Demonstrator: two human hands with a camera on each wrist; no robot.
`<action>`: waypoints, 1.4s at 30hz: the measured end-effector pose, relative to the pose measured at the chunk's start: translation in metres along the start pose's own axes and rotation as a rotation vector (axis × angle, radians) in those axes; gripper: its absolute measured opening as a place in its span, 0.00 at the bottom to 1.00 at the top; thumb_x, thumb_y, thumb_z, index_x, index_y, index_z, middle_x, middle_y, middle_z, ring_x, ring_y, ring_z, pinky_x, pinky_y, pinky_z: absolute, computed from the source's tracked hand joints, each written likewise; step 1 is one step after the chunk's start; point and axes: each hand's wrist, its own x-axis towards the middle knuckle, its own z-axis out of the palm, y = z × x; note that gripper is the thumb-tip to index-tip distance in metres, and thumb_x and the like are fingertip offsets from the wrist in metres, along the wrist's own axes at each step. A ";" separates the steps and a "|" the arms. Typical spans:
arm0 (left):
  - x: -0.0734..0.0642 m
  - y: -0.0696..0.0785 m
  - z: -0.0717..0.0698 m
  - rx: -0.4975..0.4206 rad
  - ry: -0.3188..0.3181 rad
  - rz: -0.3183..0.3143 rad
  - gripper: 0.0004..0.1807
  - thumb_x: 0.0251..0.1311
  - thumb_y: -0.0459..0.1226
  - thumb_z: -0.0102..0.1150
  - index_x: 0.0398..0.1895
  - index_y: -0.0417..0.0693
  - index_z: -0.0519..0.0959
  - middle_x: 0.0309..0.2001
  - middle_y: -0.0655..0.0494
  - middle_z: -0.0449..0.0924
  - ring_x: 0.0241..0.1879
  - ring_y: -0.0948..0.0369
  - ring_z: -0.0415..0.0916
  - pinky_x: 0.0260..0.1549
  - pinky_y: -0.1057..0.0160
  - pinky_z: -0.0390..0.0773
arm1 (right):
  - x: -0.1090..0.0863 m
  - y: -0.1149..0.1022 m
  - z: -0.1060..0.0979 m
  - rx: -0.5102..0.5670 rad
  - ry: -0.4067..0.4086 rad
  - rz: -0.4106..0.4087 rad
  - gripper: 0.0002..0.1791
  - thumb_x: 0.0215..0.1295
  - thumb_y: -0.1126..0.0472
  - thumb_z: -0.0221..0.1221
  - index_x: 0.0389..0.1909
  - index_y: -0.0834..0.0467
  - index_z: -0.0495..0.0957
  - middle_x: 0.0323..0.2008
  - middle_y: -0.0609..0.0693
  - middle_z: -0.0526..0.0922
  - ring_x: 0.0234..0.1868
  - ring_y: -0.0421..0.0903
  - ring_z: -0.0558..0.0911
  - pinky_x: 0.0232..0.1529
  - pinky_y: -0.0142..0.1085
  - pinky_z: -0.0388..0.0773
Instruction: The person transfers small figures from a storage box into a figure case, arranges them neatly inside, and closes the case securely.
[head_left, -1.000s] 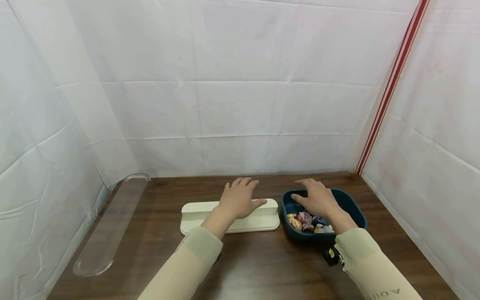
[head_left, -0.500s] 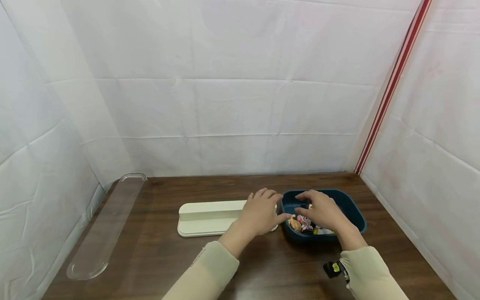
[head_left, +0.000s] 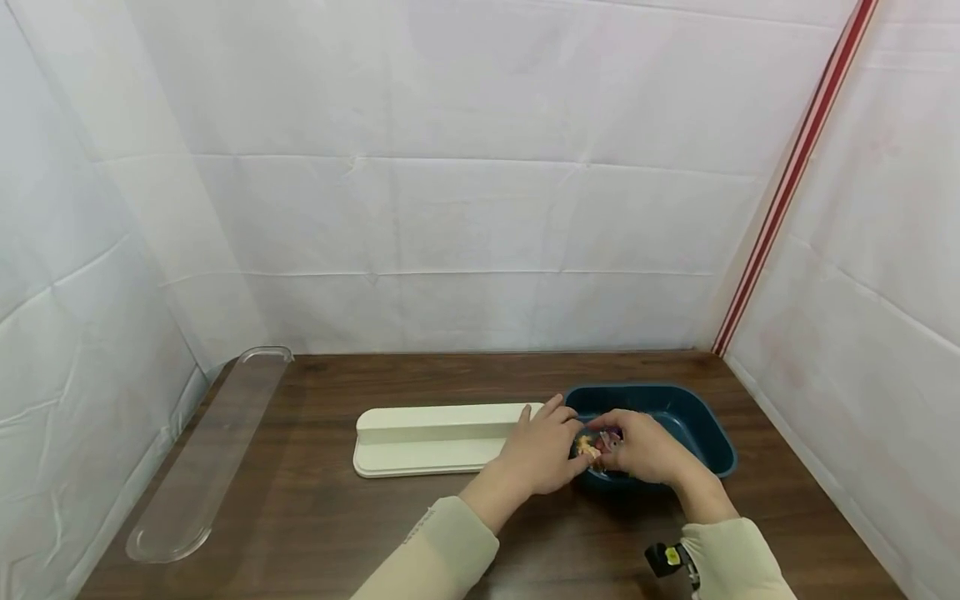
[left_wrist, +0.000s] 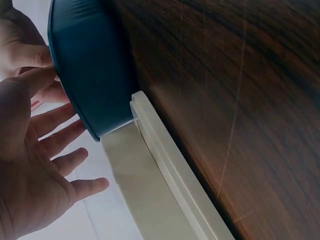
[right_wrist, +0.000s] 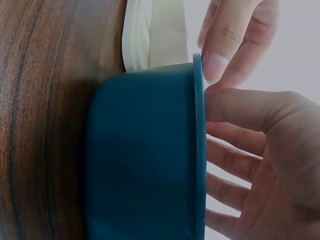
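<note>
A dark blue plastic bin (head_left: 693, 421) stands on the right of the table, with small colourful toy figurines (head_left: 590, 450) at its left end. My left hand (head_left: 536, 450) reaches over the bin's left rim, thumb and forefinger on either side of the yellowish figurine, the other fingers spread in the left wrist view. From the opposite side my right hand (head_left: 648, 450) dips into the bin, thumb and forefinger curved about a pinkish figurine (head_left: 611, 437). Its fingertips are partly hidden behind the bin wall in the right wrist view, and I cannot tell whether it grips anything.
A cream stepped display base (head_left: 431, 450) lies left of the bin, its right end close against it. Along the table's left edge lies a long clear plastic cover (head_left: 217, 450). White sheeting (head_left: 480, 217) encloses the back and sides of the wooden table (head_left: 315, 517).
My left hand has moved right, from over the cream base to the bin's left rim. My right hand has lowered into the bin and drawn nearer the left hand, among the figurines.
</note>
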 end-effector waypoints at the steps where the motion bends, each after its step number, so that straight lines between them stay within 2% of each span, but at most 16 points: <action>1: 0.001 0.001 0.001 0.005 -0.004 0.001 0.29 0.74 0.60 0.52 0.69 0.58 0.77 0.74 0.61 0.70 0.82 0.56 0.53 0.75 0.39 0.62 | 0.000 0.000 0.001 0.001 -0.006 0.004 0.25 0.59 0.58 0.73 0.59 0.53 0.83 0.60 0.55 0.83 0.52 0.51 0.81 0.56 0.56 0.81; 4: 0.002 0.004 0.002 0.029 -0.016 -0.004 0.27 0.75 0.59 0.50 0.68 0.60 0.78 0.73 0.63 0.72 0.81 0.55 0.54 0.74 0.36 0.62 | 0.001 0.002 0.002 -0.005 -0.031 0.021 0.28 0.57 0.57 0.75 0.60 0.52 0.83 0.61 0.54 0.82 0.53 0.51 0.81 0.57 0.55 0.80; 11: 0.003 0.009 0.005 0.068 -0.029 -0.021 0.24 0.77 0.58 0.47 0.67 0.62 0.78 0.72 0.64 0.72 0.80 0.55 0.57 0.73 0.33 0.61 | 0.003 0.004 0.007 0.004 -0.045 0.034 0.29 0.55 0.62 0.74 0.61 0.53 0.82 0.58 0.54 0.82 0.48 0.48 0.80 0.51 0.49 0.81; 21: 0.004 0.012 0.012 0.066 -0.021 -0.028 0.24 0.80 0.54 0.42 0.69 0.61 0.77 0.71 0.63 0.71 0.80 0.54 0.55 0.75 0.35 0.60 | 0.004 0.005 0.012 -0.023 -0.035 0.000 0.29 0.55 0.64 0.74 0.60 0.56 0.81 0.57 0.55 0.83 0.51 0.50 0.81 0.57 0.56 0.79; 30: 0.007 0.016 0.017 0.106 -0.001 -0.037 0.23 0.79 0.55 0.42 0.71 0.68 0.75 0.70 0.65 0.73 0.79 0.52 0.56 0.73 0.33 0.59 | 0.006 0.010 0.014 -0.049 -0.009 -0.088 0.33 0.58 0.60 0.73 0.67 0.56 0.78 0.61 0.53 0.84 0.63 0.58 0.80 0.64 0.61 0.75; 36: 0.008 0.015 0.020 0.081 0.031 -0.032 0.22 0.79 0.54 0.42 0.69 0.68 0.77 0.68 0.66 0.75 0.79 0.53 0.55 0.73 0.31 0.57 | 0.006 0.013 0.015 -0.085 0.028 -0.119 0.33 0.56 0.58 0.75 0.65 0.54 0.81 0.58 0.51 0.86 0.61 0.59 0.81 0.65 0.66 0.70; 42: 0.007 0.014 0.022 0.065 0.057 -0.022 0.22 0.80 0.54 0.42 0.68 0.68 0.77 0.67 0.67 0.75 0.79 0.53 0.55 0.74 0.30 0.56 | 0.006 0.017 0.016 -0.083 0.052 -0.139 0.32 0.57 0.55 0.75 0.64 0.53 0.81 0.57 0.49 0.86 0.58 0.54 0.81 0.63 0.63 0.72</action>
